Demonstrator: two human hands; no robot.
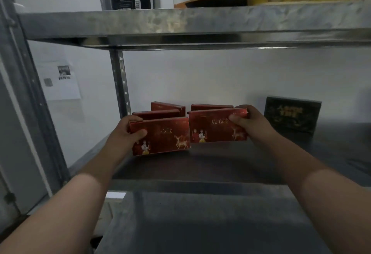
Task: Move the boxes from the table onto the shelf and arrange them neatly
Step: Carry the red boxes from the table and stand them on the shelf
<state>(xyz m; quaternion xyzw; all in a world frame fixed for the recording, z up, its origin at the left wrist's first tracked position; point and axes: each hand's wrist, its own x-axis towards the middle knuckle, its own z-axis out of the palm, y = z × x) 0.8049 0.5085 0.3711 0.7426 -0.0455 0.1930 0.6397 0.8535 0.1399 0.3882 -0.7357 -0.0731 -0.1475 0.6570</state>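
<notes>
Left hand grips the left red box; right hand grips the right box, upright on the shelf.

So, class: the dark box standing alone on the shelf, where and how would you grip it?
Take the dark box by its top edge, coming from the front: it stands upright on the shelf, apart from the red boxes, its top clear.

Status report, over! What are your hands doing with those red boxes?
Left hand grips one red box. Right hand grips another. Both upright on shelf; black box clear, right.
</notes>
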